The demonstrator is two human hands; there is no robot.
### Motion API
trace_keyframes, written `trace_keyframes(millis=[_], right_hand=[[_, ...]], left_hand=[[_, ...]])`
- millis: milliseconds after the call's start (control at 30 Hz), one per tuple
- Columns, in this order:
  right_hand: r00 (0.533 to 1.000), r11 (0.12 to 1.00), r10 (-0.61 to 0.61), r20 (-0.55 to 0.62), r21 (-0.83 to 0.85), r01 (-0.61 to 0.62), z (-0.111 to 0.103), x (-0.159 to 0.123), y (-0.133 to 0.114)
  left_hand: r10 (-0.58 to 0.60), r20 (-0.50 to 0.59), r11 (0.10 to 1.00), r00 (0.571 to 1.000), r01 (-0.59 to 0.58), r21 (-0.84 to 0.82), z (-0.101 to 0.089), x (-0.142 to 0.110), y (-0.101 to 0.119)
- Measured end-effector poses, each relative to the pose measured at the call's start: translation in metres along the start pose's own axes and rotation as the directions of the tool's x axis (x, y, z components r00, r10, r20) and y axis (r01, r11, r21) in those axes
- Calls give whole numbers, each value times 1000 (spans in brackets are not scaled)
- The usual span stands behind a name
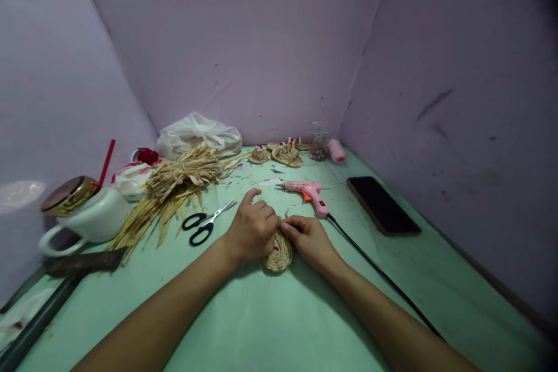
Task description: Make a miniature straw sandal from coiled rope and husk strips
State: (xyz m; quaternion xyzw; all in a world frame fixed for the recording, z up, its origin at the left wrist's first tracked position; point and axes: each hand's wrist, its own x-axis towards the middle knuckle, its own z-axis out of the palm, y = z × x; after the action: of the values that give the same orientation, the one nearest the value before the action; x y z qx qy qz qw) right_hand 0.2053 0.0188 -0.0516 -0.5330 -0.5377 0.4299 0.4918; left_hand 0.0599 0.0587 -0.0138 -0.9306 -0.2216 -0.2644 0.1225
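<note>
Between my hands is a small oval coil of braided straw (279, 257) with a bit of red near its middle. My left hand (257, 224) is closed at the coil's upper left edge, fingers curled, thumb raised. Thumb and index finger of my right hand (310, 239) pinch at the coil's upper right edge; the exact spot they grip is partly hidden. Just beyond my hands lies a pink glue gun (310, 190) with an orange trigger. Black-handled scissors (207, 223) rest left of my left hand, blades partly apart.
Dried straw strips (183, 177) are heaped at the left, before a white plastic bag (198, 131). A white mug (93, 218) and a hammer (85, 261) stand nearer. Finished-looking straw pieces (285, 154), pink thread (336, 151) and a phone (382, 205) lie beyond. A black cord (379, 270) runs right.
</note>
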Motion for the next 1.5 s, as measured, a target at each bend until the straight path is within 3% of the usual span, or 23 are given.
trace_keyframes(millis=[200,433,933,1233,1500], right_hand=[[1000,1000,-21,-3,-23,20,-1,0,-2],[1000,1000,-11,0,-23,11,0,0,1],[1000,1000,14,-5,-2,-14,0,2,3],[999,999,37,26,0,-37,0,2,7],[1000,993,24,-2,-119,-24,1,3,12]], left_hand=[[82,-9,988,997,-80,133,-4,-1,4],[-48,-25,998,999,49,48,-2,-1,4],[-23,22,999,999,24,-48,3,-3,-1],[-114,95,993,989,118,-31,2,-1,-1],[-191,82,981,978,192,-11,5,-3,0]])
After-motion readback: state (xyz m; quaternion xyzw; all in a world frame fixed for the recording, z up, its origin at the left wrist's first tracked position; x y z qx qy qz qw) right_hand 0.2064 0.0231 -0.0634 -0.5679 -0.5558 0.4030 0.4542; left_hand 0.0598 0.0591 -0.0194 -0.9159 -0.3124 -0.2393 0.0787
